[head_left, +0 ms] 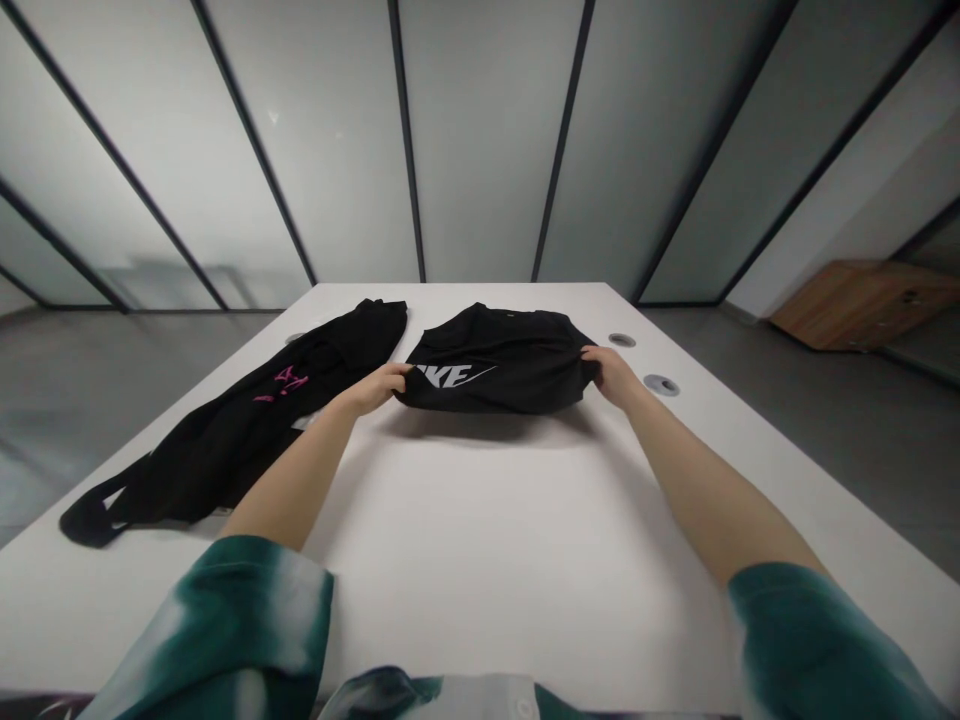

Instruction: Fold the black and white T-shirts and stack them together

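A folded black shirt with a white logo lies on the white table ahead of me. My left hand pinches its near left corner. My right hand grips its right edge, fingers closed on the cloth. The near edge of the shirt is lifted slightly off the table, casting a shadow beneath. Both forearms are stretched forward, with green and white sleeves at the bottom of the view.
A second black garment with pink lettering lies stretched along the table's left side. Two round cable ports sit in the table to the right of the shirt. Glass partitions stand behind; a wooden cabinet is at far right.
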